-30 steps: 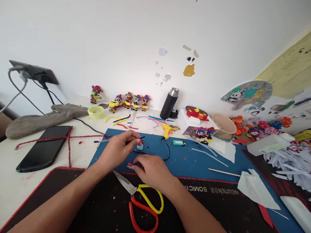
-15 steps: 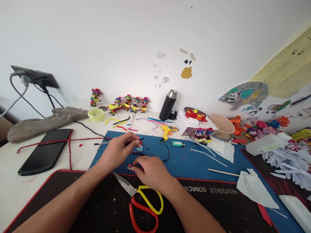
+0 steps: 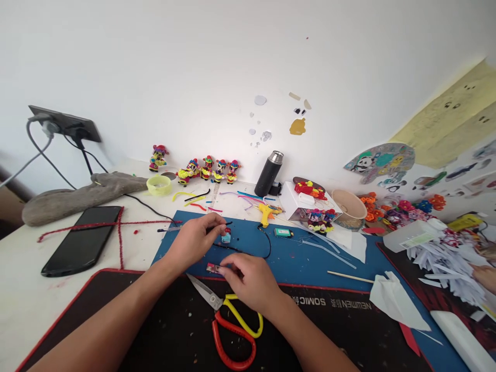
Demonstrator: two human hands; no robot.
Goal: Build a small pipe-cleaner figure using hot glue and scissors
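Note:
My left hand (image 3: 201, 235) is closed in a pinch on a short black stick-like piece (image 3: 228, 223), whose tip sticks out to the right past the fingers. Just beyond those fingertips a small blue and red item (image 3: 226, 235) lies on the blue mat (image 3: 294, 258). My right hand (image 3: 248, 276) pinches the right end of a small pink patterned piece (image 3: 213, 268) between thumb and forefinger, low over the mat. Scissors (image 3: 211, 298) with one red and one yellow handle lie below the hands on the black mat (image 3: 163, 325).
A black phone (image 3: 83, 240) with red fuzzy stems lies left. Small figures (image 3: 220, 170), a black flask (image 3: 269, 173) and a yellow glue gun (image 3: 266, 213) stand or lie behind. Paper strips (image 3: 445, 263) and part of another person's hand (image 3: 484, 276) are at right.
The view has shifted slightly. More of the pink piece now shows beside my right fingertips. Another person's hand has come into view at the right edge.

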